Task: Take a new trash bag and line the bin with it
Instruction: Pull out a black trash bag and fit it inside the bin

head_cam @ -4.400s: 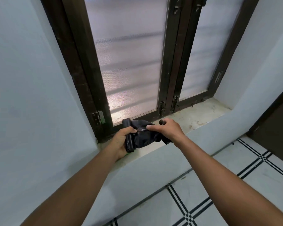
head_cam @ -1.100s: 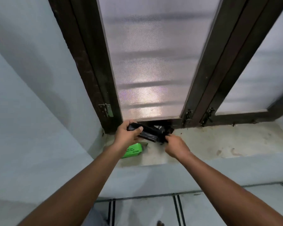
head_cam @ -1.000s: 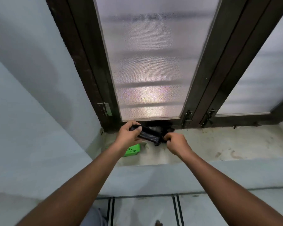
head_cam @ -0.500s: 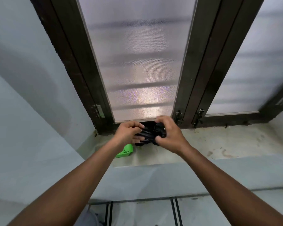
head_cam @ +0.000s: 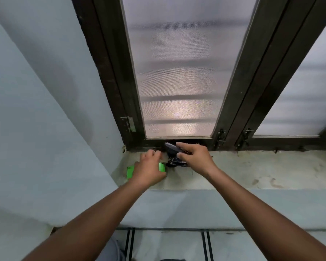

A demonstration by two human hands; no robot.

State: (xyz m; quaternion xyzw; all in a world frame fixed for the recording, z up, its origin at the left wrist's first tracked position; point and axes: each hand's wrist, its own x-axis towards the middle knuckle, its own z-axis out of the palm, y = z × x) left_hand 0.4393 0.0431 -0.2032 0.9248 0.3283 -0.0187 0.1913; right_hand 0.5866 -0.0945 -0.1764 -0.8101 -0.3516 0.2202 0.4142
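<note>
Black plastic, the trash bag roll [head_cam: 174, 154], sits on the window sill [head_cam: 252, 170] against the frame; my right hand [head_cam: 194, 157] pinches it. My left hand [head_cam: 149, 169], fingers curled, covers a green packet [head_cam: 130, 171]; whether it grips, I cannot tell.

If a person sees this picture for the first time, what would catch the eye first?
Probably the two hands meeting on the windowsill: the right hand holds a bundle of black trash bags, while the left hand partly covers a bright green label. Behind them rises a tall frosted window in a dark frame.
</note>
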